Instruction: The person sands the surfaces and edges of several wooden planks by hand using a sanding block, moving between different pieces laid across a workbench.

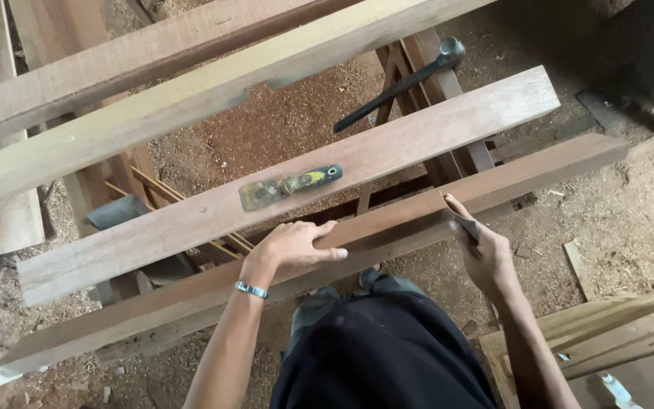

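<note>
Left hand (297, 246) flat on plank (191, 303), right hand (486, 254) hiding dark pad (467, 227)

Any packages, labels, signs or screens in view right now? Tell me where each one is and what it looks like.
None: no package, label, sign or screen shows.
Nearest thing to a marking: the worn yellow and green handle of the flat putty knife, lying on the reddish-brown wooden plank beyond the left hand; any print on it cannot be made out.
</note>
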